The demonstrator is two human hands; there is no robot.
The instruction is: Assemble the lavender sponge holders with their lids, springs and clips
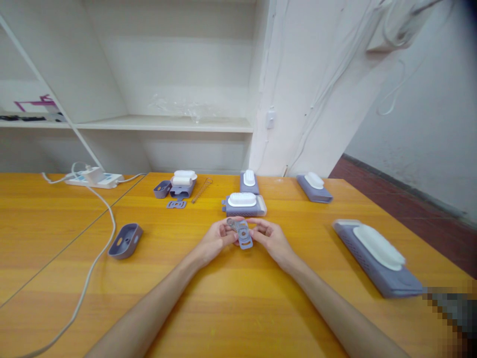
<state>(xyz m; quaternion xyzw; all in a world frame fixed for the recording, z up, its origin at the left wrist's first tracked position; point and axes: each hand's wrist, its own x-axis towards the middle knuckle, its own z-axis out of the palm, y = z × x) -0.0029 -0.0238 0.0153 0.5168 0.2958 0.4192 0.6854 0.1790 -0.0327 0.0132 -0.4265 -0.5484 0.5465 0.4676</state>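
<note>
Holding a small, pale purple flat plate [245, 242] at the centre of the frame, two bare hands meet above a wooden desk [238, 308]. The left hand [218, 237] pinches it from the left, with a thin coil spring [231, 223] lying against its face. The right hand [272, 242] has thumb and fingers closed on the opposite edge; this two-sided grip probably keeps plate and spring from slipping apart. The plate is tilted, its face towards the viewer, perhaps so that the spring's seat stays visible.

Just above the hands lies a purple unit with a white bristled top [242, 200], bristles up, seemingly resting on its flat side for stability. At centre left, an open purple shell [127, 244] lies hollow side up, which leaves its inside in sight. In the upper left, a second spring [202, 190] and a second plate [176, 204] lie near each other, apparently grouped as loose parts.
</note>
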